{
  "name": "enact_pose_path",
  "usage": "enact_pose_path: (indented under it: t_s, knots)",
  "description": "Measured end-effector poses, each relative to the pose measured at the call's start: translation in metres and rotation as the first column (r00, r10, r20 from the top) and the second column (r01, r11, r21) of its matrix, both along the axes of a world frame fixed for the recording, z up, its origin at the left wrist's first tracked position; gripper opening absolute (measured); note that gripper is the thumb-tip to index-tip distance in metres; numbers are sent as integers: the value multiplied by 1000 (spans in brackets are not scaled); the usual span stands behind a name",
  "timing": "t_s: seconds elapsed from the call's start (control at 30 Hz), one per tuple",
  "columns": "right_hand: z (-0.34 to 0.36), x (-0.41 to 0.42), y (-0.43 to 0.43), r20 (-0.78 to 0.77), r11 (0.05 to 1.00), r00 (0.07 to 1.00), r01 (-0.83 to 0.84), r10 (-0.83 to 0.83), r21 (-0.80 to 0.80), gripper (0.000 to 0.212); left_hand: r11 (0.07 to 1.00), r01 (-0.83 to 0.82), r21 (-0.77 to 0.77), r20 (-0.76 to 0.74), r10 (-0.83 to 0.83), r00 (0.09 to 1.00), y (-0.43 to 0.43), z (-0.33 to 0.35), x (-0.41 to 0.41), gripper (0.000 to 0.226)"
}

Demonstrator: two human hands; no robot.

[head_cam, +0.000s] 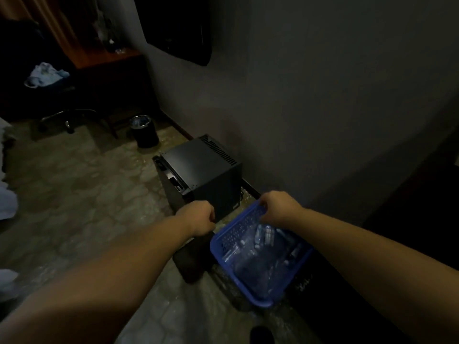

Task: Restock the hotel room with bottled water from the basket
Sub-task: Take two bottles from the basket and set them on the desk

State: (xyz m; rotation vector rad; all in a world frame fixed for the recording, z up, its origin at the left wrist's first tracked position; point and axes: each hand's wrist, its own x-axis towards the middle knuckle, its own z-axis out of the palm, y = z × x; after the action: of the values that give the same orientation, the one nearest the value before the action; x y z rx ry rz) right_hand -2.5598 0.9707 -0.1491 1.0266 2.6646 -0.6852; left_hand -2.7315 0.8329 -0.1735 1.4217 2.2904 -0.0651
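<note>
Right hand (pixel 279 207) grips basket (pixel 248 291) far rim.

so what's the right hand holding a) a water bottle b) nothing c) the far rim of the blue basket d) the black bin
c: the right hand curls over the far rim of the blue basket, while the water bottles lie loose inside it.

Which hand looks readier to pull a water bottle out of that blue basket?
Probably the right hand: it grips the far rim of the blue basket, just above the water bottles. The left hand is curled outside the basket, beside the black mini fridge.
</note>
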Motion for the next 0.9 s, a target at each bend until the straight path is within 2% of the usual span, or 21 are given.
enact_pose_path:
  t_s: [0.2,0.5,0.63,0.8,0.9]
  knots:
    - [-44,-5,46,99,998,995,23,-18,-52,27,997,37,-73,40,-34,999,49,-30,-15,25]
    - [-69,-19,103,111,991,991,92,-81,-95,33,982,143,-122,47,-138,989,133,-38,-38,29]
    - [-81,-26,111,132,982,983,141,-124,-128,13,963,219,-156,76,-210,975,161,-45,-48,29]
    - [-94,-36,112,162,939,946,306,-281,-160,37,914,365,-179,92,-354,931,195,-61,-76,24]
    - [-99,-40,107,153,867,885,462,-439,-188,30,868,469,-166,82,-461,883,210,-68,-90,26]
